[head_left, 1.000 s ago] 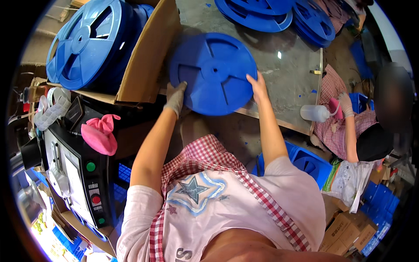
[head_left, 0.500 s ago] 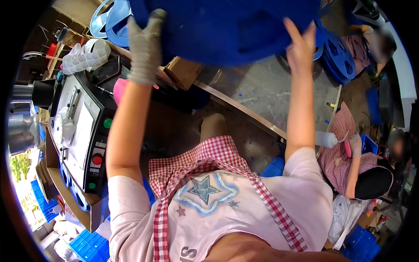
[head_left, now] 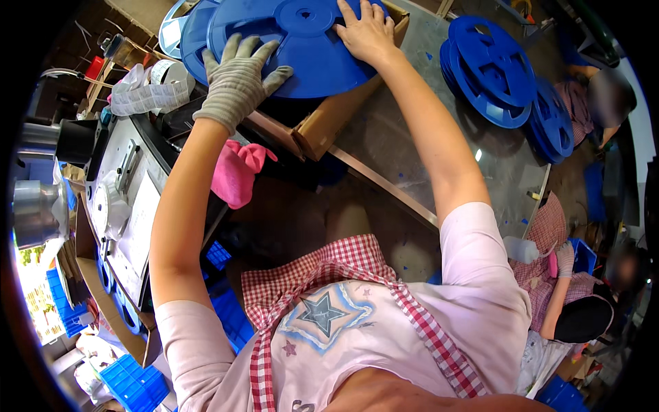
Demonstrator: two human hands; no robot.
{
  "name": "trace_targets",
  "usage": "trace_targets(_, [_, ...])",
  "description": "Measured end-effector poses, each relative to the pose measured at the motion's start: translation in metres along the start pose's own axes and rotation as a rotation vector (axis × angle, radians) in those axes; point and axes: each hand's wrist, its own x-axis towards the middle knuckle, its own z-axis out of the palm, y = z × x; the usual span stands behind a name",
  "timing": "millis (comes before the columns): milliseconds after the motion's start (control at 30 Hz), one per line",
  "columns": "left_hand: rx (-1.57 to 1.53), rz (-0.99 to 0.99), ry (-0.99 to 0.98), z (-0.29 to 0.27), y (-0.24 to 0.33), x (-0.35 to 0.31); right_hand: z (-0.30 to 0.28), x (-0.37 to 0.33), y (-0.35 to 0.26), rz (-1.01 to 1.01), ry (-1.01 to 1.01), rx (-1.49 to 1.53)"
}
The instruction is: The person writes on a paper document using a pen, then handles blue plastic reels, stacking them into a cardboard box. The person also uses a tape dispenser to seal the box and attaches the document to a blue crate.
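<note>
A large blue plastic reel [head_left: 302, 58] lies over an open cardboard box [head_left: 326, 127] at the top of the view. My left hand [head_left: 240, 84], in a grey knitted glove, rests on the reel's near left part with fingers spread. On its right side lies my bare right hand [head_left: 368, 31], fingers apart and flat against the plastic. Neither hand is wrapped round anything. Another blue reel edge [head_left: 195, 38] shows beneath at the left. The far rim is cut off by the view's top edge.
Stacked blue reels [head_left: 491, 72] lie on the metal table [head_left: 419, 147] at right. A machine with a white top [head_left: 123, 199] stands left, beside a roll of labels [head_left: 154, 89] and a pink cloth [head_left: 237, 175]. At right are a plastic bottle [head_left: 522, 250] and other people.
The blue reel, held up between both hands before, now lies on the cardboard box. My hands have moved onto its top with fingers spread. The view has shifted slightly.
</note>
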Motion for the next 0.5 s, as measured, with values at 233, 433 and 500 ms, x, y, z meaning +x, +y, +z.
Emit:
trace_targets(233, [-0.074, -0.069, -0.103, 0.02, -0.061, 0.029, 0.018, 0.042, -0.059, 0.044, 0.001, -0.03])
trace_targets(433, [-0.009, 0.149, -0.018, -0.004, -0.003, 0.005, 0.027, -0.015, 0.006, -0.125, 0.241, -0.029])
trace_targets(500, [0.048, 0.092, -0.125, -0.007, 0.012, 0.005, 0.024, -0.031, 0.022, -0.085, 0.193, -0.062])
